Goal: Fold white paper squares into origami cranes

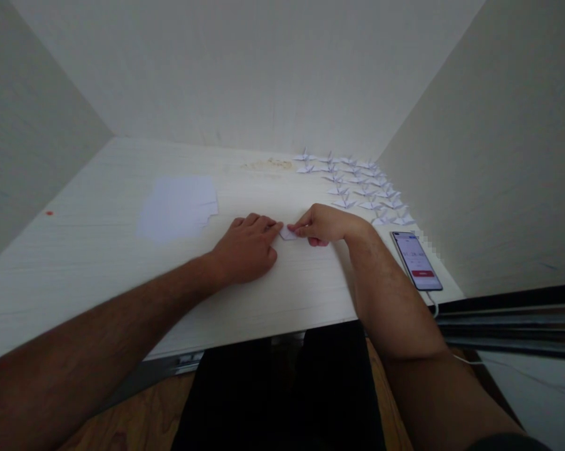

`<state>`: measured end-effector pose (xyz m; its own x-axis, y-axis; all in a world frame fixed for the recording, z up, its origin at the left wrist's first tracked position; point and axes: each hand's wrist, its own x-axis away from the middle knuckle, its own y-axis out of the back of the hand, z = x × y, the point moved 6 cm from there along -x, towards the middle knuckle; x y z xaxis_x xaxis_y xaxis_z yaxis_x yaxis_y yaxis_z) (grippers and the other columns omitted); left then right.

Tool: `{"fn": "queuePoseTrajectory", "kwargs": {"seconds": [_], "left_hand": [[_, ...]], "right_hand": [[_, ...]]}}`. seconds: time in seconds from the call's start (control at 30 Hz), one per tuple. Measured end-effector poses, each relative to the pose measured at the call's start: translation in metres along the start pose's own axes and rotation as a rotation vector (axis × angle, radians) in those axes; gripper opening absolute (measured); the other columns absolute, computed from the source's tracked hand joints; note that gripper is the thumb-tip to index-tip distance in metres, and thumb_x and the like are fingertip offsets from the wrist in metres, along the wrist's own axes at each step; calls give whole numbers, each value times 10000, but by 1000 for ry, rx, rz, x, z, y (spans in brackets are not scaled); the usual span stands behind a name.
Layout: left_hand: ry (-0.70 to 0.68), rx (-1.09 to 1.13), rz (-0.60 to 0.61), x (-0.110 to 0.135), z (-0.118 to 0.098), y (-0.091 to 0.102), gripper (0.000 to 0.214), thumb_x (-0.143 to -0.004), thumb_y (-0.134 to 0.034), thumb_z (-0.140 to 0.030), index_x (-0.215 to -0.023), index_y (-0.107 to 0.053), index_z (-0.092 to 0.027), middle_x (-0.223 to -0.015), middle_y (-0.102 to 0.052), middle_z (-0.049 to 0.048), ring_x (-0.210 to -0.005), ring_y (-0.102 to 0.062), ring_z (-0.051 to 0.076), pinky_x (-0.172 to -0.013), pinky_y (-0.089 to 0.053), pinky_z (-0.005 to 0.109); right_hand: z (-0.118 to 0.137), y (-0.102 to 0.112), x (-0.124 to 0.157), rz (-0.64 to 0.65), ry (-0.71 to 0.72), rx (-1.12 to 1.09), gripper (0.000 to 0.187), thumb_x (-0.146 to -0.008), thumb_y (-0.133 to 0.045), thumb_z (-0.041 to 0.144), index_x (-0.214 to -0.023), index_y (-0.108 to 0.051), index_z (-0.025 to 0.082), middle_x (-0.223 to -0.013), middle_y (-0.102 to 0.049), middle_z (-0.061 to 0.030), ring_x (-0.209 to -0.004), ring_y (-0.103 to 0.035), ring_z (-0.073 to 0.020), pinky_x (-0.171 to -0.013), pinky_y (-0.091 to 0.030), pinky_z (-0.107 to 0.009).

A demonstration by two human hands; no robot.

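Observation:
A small piece of folded white paper [289,234] lies on the white table, between my two hands. My left hand [248,248] rests palm down with its fingers bent, and its index fingertip presses the left end of the paper against the table. From the other side, my right hand [324,224] is closed, pinching the paper's right part with thumb and index finger; its other fingers curl under. The fingertips cover part of the folds. To the right behind my right hand stand several folded paper cranes [357,180] in rows.
Left of my hands lies a spread stack of white paper sheets [179,207]. A phone [417,260] with a lit timer screen lies at the table's right edge, its white cable [433,305] hanging off. Walls enclose the back and both sides. A small red spot [49,213] marks the left.

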<state>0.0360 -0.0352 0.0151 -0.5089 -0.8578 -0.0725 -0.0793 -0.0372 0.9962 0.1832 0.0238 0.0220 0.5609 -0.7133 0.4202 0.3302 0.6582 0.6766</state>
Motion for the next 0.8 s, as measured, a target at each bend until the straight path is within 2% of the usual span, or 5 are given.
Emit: {"fn": "queuePoseTrajectory", "kwargs": {"seconds": [0.1, 0.27, 0.4, 0.53, 0.8], "left_hand": [[-2, -15, -2, -1, -1, -1, 573, -897, -384, -286, -1443, -484, -142, -1396, -551, 137, -1261, -467, 317, -1033, -367, 463], [29, -84, 11, -3, -6, 1, 552, -897, -383, -282, -1424, -510, -176, -1366, -575, 121, -1227, -484, 321, -995, -379, 465], [52, -151, 18, -4, -11, 3, 545, -907, -364, -279, -1416, -513, -152, -1336, -594, 129, -1190, -500, 322, -965, -386, 473], [77, -174, 27, -4, -15, 2, 560, -901, -372, -270, -1425, -496, -118, -1353, -582, 143, -1204, -487, 326, -962, -391, 466], [104, -167, 13, -6, -15, 1, 574, -866, -411, -232, -1412, -517, -92, -1342, -588, 162, -1202, -505, 316, -980, -423, 428]], "right_hand": [[-1, 2, 0, 5, 22, -7, 268, -919, -579, 352, -1014, -760, 177, -554, -603, 14, -460, -509, -82, -499, -402, -214], [3, 2, 0, -25, 73, 127, 286, -912, -563, 350, -888, -771, 155, -547, -616, -10, -450, -503, -89, -521, -402, -238], [3, 1, 1, -50, 53, 189, 289, -898, -570, 357, -954, -784, 171, -554, -643, -24, -458, -525, -107, -561, -426, -263], [0, 1, 2, -41, 47, 154, 274, -881, -601, 334, -1034, -774, 186, -530, -624, -9, -448, -526, -112, -533, -412, -254], [-7, 0, 0, -2, 53, 29, 253, -884, -611, 304, -1052, -767, 197, -515, -599, 11, -442, -515, -101, -516, -406, -240]]}}
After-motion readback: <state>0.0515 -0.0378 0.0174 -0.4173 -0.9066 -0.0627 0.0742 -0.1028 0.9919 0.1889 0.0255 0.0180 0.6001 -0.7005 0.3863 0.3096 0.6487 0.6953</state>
